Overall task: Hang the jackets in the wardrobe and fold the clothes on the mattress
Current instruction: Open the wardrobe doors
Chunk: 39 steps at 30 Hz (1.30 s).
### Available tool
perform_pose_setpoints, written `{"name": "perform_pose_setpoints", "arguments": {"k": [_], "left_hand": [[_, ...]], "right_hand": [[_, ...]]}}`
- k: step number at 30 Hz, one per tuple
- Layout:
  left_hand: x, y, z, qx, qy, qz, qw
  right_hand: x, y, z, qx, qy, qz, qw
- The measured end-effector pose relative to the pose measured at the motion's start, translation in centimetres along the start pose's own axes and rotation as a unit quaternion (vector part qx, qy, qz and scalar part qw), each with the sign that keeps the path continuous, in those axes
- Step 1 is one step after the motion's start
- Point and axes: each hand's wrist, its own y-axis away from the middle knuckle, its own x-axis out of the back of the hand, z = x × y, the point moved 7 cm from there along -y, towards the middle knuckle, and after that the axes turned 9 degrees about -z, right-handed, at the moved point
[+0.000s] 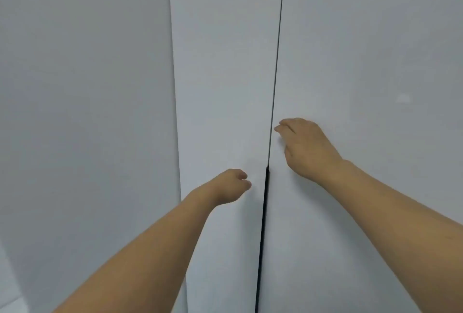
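Step in hand, as judged: opening the wardrobe (350, 62), ahead of any hanging. Its two pale doors are closed, or nearly so; the dark seam (273, 102) between them widens into a black slot low down. The left hand (229, 186) hovers near the left door (220, 74), fingers loosely curled, holding nothing. The right hand (304, 148) lies at the right door (363, 137) just beside the seam, fingers bent toward the edge; whether they have caught it cannot be told.

Next move likely calls for fingertips hooked into the slot, then pulling outward.

Jackets, clothes and mattress are out of view. A plain wall (82, 87) stands left. No handles are seen.
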Motion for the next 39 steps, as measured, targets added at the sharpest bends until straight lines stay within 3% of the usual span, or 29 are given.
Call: {"name": "perform_pose_setpoints", "arguments": {"k": [5, 10, 15, 20, 26, 39], "left_hand": [[-2.8, -5.1, 1.2, -0.001, -0.103, 0.085, 0.991], [-3.4, -6.7, 3.3, -0.027, -0.206, 0.168, 0.964], [-3.5, -6.0, 3.8, -0.025, -0.179, 0.191, 0.965], [-4.4, -2.9, 2.2, -0.054, -0.029, 0.223, 0.973], [-5.4, 3.1, 0.6, -0.098, 0.068, 0.203, 0.972], [-7.9, 18.1, -0.7, -0.144, 0.077, 0.070, 0.984]], "right_hand": [[-2.4, -0.6, 0.4, 0.106, 0.153, 0.035, 0.982], [-4.0, -1.3, 0.5, 0.117, 0.203, 0.053, 0.971], [-3.7, -1.6, -0.5, 0.136, 0.215, 0.074, 0.964], [-1.8, -1.3, -3.1, 0.157, 0.203, 0.071, 0.964], [2.1, 0.1, -7.7, 0.171, 0.221, 0.070, 0.958], [12.5, 7.4, -16.9, 0.089, 0.271, -0.019, 0.958]]}}
